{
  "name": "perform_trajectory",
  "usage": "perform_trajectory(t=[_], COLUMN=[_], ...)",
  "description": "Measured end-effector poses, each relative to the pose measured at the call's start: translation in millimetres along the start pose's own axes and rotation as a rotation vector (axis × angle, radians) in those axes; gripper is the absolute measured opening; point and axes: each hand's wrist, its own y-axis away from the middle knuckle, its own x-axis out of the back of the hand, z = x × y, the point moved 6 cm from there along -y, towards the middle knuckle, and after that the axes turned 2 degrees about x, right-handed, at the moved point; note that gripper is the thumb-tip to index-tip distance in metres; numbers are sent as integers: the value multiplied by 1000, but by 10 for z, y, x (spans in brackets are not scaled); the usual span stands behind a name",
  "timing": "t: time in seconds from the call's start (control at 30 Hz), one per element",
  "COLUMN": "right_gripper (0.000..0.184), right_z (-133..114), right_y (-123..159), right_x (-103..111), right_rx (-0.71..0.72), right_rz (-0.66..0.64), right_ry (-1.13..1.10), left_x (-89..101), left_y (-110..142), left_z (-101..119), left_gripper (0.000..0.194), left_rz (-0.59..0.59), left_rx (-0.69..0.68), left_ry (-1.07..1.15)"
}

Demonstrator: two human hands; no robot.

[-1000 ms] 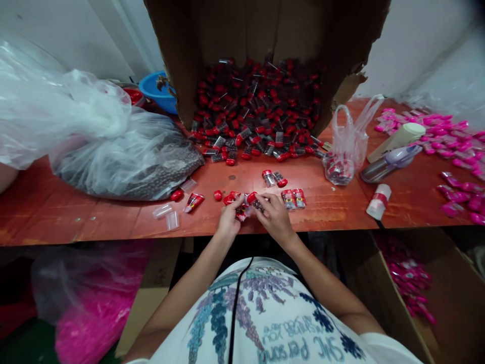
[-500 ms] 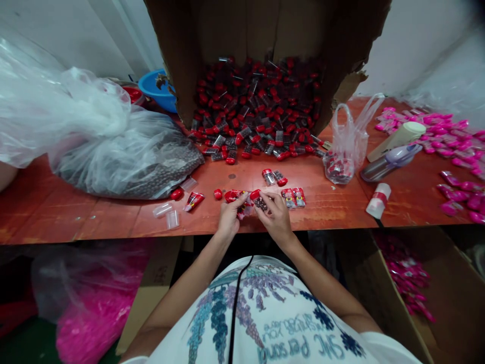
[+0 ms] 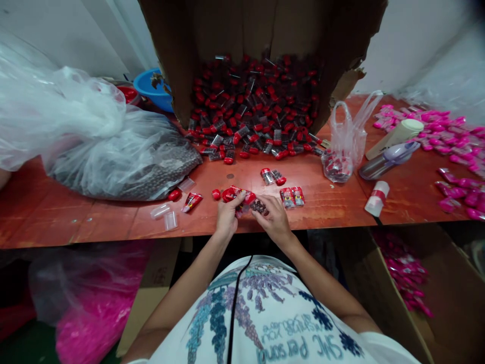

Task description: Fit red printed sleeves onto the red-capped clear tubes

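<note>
My left hand (image 3: 227, 218) is closed on red printed wrappers (image 3: 229, 194), thumb on top, just above the table's front edge. My right hand (image 3: 276, 220) pinches a small clear bottle of dark beads (image 3: 258, 206), its top end against the wrappers. Whether the bottle is inside a wrapper I cannot tell. Left of my hands lie a loose red cap (image 3: 215, 194) and a folded red printed wrapper (image 3: 192, 201). Two filled bottles (image 3: 267, 176) lie just beyond my right hand, and two wrapped ones (image 3: 292, 197) lie to its right.
A cardboard box (image 3: 350, 83) full of red-capped bottles lies open at the back. On the left sit a plastic bag of dark beads (image 3: 151, 167) and clear empty containers (image 3: 170, 221). A small plastic bag (image 3: 337, 164), a tumbler (image 3: 386, 162) and pink bottles (image 3: 454, 194) are on the right.
The bottle in my right hand has come up against the red wrappers, and its red cap no longer shows plainly. My left hand still holds the wrappers. The view has shifted slightly.
</note>
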Motion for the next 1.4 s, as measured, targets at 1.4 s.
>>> perform_trajectory(t=[1.4], right_gripper=[42], right_z=[462], right_y=[181], right_x=[-106], right_rx=[-621], right_rz=[43], right_ry=[-780], left_x=[-30], left_y=[8], left_z=[-170], left_gripper=[17], left_rz=[-118], left_rx=[235], left_ry=[5])
